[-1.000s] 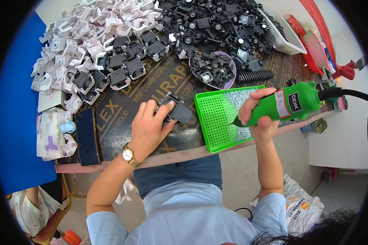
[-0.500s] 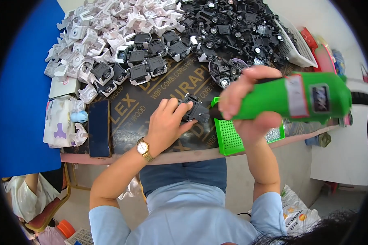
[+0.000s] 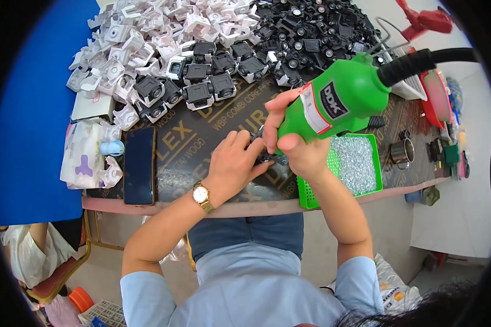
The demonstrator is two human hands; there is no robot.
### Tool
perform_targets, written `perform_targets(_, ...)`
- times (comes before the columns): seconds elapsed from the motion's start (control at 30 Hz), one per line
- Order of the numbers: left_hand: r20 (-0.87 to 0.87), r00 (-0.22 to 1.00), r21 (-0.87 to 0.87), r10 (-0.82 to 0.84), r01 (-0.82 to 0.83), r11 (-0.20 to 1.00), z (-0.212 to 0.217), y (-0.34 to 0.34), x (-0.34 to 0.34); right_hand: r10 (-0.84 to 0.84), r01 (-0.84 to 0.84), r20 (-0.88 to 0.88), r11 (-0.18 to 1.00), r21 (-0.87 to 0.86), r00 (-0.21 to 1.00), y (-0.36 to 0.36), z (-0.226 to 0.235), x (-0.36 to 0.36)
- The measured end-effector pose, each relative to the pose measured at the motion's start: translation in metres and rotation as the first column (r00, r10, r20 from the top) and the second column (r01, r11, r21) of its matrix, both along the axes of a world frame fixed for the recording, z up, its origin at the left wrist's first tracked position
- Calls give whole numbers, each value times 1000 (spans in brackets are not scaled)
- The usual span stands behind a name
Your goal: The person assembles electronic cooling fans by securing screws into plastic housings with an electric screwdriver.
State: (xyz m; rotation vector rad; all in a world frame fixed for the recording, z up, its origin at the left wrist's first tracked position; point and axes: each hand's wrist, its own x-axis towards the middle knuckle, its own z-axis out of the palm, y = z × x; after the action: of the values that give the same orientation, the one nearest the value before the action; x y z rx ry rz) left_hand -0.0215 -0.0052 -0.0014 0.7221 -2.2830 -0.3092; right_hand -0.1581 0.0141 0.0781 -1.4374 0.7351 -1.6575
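My right hand grips a green electric screwdriver with a black cord at its upper end. The tool slants down to the left, and its tip is hidden behind my fingers, close to my left hand. Fingers and thumb of my left hand hold a small black plastic part down on the dark board; hand and tool cover most of it. Just right of it lies a green perforated tray with many small silvery screws.
White plastic parts and black parts are heaped at the back. Several black-and-white assemblies sit before them. On the left are a phone and a tissue pack; on the right, a metal cup and white basket.
The screwdriver has swung from nearly level to a steep slant, and my right hand has moved left to the black part. More of the screw tray shows. My left hand keeps its hold.
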Motion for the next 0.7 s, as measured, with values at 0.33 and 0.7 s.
perform_targets(0.33,46,992,-68,116,-113,991,-1,7,-7,-156,154,-182,988,-22,971,2,-6,5)
perform_targets(0.7,60,988,-104,140,-133,986,3,9,-6,-202,193,86,975,110,976,7,3,5)
